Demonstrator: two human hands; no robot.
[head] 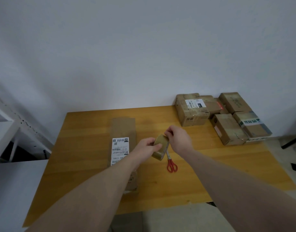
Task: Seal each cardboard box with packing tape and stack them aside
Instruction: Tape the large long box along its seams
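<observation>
Tape-starting step. Left hand [148,145] grips tape roll [161,147] above table [87,139] centre; right hand [178,137] pinches its top, probably picking the free end. Long box [123,148] lies just left, awaiting tape; scissors [171,163] below.

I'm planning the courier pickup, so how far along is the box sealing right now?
Done, by the look of it: a cluster of closed boxes sits at the table's far right corner, some showing tape. In hand: the left hand holds the tape roll while the right hand picks at its end. Left: the long labelled box on the table, scissors beside it.
</observation>
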